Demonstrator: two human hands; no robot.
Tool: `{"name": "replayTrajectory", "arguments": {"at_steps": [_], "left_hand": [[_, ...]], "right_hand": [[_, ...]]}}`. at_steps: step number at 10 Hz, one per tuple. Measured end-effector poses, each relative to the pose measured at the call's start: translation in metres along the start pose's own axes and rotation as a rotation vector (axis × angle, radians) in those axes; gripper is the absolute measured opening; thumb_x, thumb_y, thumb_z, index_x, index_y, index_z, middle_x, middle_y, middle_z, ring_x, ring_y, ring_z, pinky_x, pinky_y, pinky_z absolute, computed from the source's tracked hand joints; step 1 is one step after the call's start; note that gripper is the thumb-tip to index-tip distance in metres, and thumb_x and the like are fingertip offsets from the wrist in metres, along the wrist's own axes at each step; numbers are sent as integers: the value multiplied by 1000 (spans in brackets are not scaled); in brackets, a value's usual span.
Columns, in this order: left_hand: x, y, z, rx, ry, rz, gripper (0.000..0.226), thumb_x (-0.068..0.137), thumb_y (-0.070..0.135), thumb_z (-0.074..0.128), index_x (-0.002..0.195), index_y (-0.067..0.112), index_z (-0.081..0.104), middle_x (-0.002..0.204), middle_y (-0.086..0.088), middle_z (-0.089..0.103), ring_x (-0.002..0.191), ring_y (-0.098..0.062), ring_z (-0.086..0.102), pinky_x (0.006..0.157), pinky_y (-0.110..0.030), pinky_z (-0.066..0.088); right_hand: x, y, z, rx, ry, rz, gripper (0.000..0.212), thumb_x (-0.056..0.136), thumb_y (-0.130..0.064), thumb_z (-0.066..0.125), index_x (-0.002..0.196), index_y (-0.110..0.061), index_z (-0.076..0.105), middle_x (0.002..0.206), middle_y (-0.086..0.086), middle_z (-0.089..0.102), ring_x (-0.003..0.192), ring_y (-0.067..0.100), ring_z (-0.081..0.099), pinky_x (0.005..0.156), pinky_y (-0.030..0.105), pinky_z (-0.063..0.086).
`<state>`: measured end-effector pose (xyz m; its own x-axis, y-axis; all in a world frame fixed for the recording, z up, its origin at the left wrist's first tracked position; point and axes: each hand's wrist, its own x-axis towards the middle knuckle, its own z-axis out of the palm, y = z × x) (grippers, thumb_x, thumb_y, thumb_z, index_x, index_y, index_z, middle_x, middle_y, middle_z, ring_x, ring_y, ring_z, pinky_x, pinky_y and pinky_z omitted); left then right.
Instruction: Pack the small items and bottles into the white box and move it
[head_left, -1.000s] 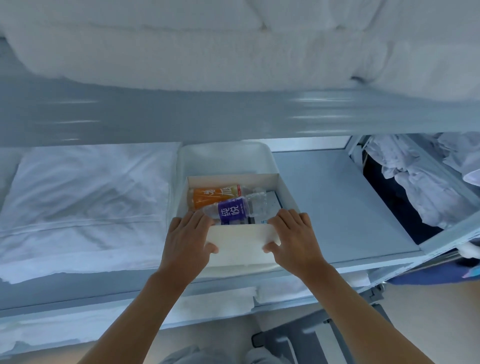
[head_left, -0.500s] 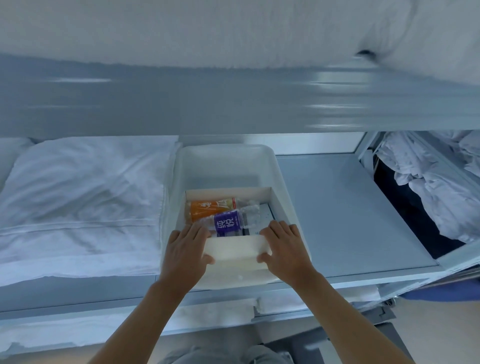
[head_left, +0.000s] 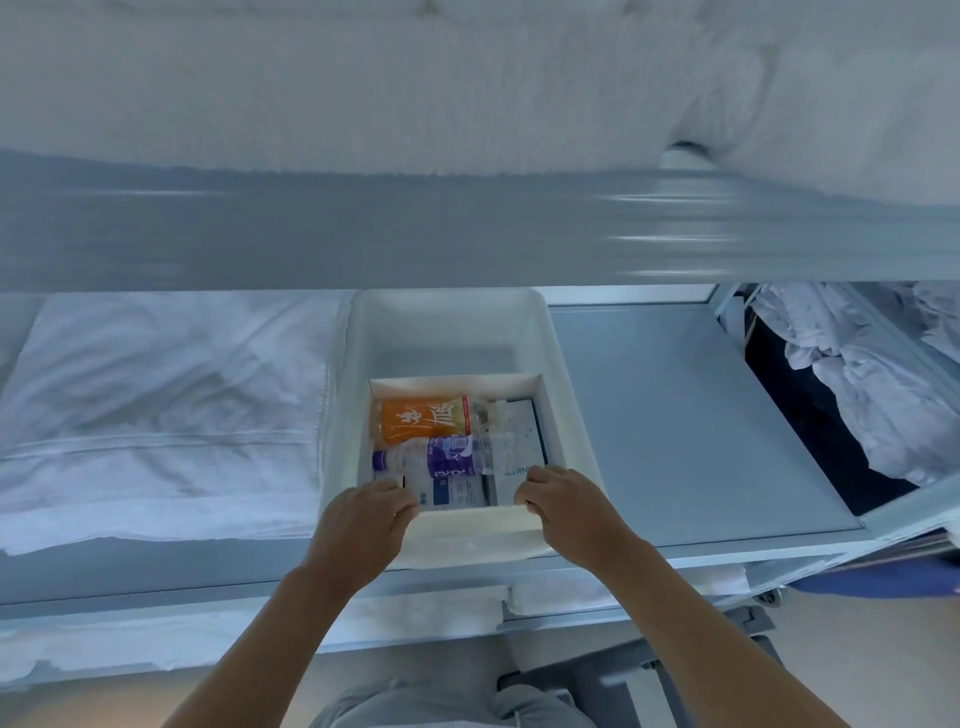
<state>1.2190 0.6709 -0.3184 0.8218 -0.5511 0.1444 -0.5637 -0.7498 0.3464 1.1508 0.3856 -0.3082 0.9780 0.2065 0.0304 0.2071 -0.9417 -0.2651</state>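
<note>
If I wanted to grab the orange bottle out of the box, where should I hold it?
Probably round its middle, on the orange label, coming straight down from above. The orange bottle lies on its side along the far wall of the white box, with the purple-label bottle close beside it, so only its top side is free. Both hands are at the box's near edge.

Both forearms bare to frame edge, no sleeves, watch or rings seen. Left hand (head_left: 363, 525) and right hand (head_left: 569, 512) ungloved. Light grey trousers (head_left: 447, 701) showed at bottom (fabric creased, soft-looking).
</note>
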Motion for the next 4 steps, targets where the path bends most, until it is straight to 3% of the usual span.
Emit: {"name": "replayTrajectory", "arguments": {"at_steps": [1,2,4], "left_hand": [[-5,8,-4,-20,-42,-24,19,96,45,63,102,28,70,101,15,71,85,-8,67,89,-20,53],[-13,12,-8,-66,-34,-54,20,97,43,62,108,29,70,108,17,70,91,-7,65,93,-22,55],[-27,18,-18,-40,-1,-62,24,97,31,65,120,25,69,118,11,71,106,-10,66,102,-29,49]], "right_hand": [[-4,-3,-2,8,-13,19,31,89,7,64,103,-19,75,93,-7,65,79,8,49,72,18,37],[-11,-1,0,49,39,34,26,94,1,62,107,-19,73,99,-7,66,88,10,54,77,22,47],[-26,-8,0,49,37,44,32,98,-16,63,130,-22,63,129,-7,58,120,14,53,104,30,47]]}}
